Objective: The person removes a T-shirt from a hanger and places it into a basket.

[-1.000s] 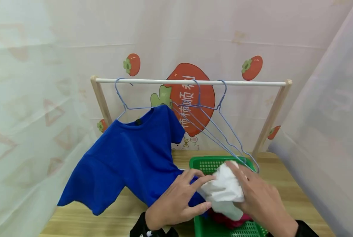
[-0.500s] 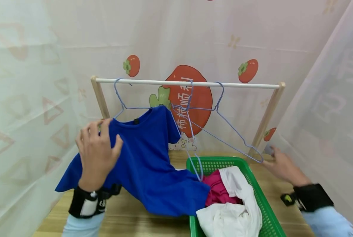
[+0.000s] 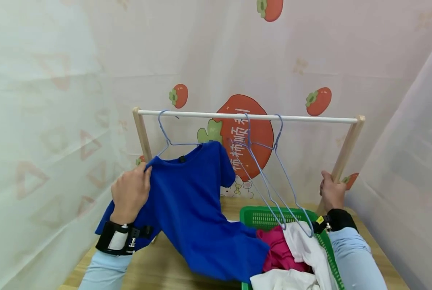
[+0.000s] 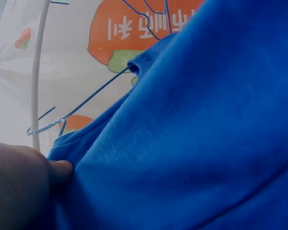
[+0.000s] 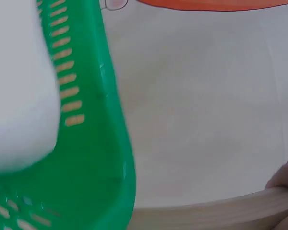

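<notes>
Left hand (image 3: 130, 194) pinches blue shirt (image 3: 196, 213) near its collar.

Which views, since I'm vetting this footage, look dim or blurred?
Head: bright, with the blue shirt clearly outlined; left wrist: dimmer, the left hand shadowed; right wrist: soft-edged, the white cloth blurred and nearly featureless inside the green basket.

Pale cloth (image 3: 208, 52) drapes the back, and there's the big red fruit (image 3: 264, 137) at centre, white lettering (image 3: 239, 133) down it, smaller fruits (image 3: 318, 101) dotted around! Faint triangles (image 3: 20, 179) pattern the left side, brightest towards the top, while a wood-grain table (image 3: 158, 268) stretches along the bottom.
</notes>
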Available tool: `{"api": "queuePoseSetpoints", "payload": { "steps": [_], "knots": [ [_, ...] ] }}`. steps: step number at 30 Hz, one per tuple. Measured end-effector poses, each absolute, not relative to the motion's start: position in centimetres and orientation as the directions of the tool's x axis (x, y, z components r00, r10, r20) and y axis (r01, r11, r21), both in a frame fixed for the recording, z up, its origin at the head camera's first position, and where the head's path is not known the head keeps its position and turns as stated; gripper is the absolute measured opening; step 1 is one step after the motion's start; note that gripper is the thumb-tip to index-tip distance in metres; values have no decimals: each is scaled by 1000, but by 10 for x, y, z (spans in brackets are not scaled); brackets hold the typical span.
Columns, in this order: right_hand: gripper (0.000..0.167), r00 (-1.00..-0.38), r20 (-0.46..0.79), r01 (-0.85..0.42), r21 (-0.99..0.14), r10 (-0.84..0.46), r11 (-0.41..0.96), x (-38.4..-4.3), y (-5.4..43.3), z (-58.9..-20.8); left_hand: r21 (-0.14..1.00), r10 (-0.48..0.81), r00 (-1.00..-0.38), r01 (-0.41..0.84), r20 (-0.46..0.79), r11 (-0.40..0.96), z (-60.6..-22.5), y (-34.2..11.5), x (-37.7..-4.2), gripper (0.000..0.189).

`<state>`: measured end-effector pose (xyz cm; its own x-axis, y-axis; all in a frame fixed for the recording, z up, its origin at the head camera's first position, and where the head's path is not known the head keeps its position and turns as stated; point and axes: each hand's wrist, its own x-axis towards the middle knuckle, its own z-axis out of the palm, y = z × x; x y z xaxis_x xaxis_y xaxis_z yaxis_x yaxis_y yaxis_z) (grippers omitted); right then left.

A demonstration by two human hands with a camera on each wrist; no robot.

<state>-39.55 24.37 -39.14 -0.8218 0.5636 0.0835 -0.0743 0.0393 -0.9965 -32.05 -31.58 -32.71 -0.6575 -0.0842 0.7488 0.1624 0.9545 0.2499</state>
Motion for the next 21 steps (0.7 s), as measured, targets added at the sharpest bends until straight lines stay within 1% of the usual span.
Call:
{"api": "queuePoseSetpoints", "payload": {
  "steps": [2,4,6,10,13,15,18,21],
  "knots": [
    [44,-796,83,-24,-994,600,106,-394,239,-397,238,-87,-598,178,797,955,-326,-319,-318,20],
    [47,-781,111,6,-983,614,185,-392,235,-401,234,-99,-545,183,832,955,-321,-325,-315,17],
    [47,-764,156,-27,-977,626,210,-391,233,-403,239,-118,-505,181,855,954,-312,-331,-312,17],
    [43,-709,238,-112,-968,664,226,-390,234,-402,271,-180,-463,137,868,953,-281,-341,-302,24],
    [38,-688,262,-134,-962,677,236,-389,235,-399,293,-227,-446,84,866,952,-253,-349,-290,28],
    [39,-681,272,-145,-960,680,240,-390,235,-397,284,-233,-445,50,865,958,-234,-354,-281,30],
    [36,-678,275,-158,-960,682,230,-389,236,-394,249,-210,-452,28,867,968,-213,-358,-266,31],
    [35,-663,271,-162,-962,697,221,-388,240,-391,210,-171,-445,39,879,977,-207,-357,-254,31]
  ]
}}
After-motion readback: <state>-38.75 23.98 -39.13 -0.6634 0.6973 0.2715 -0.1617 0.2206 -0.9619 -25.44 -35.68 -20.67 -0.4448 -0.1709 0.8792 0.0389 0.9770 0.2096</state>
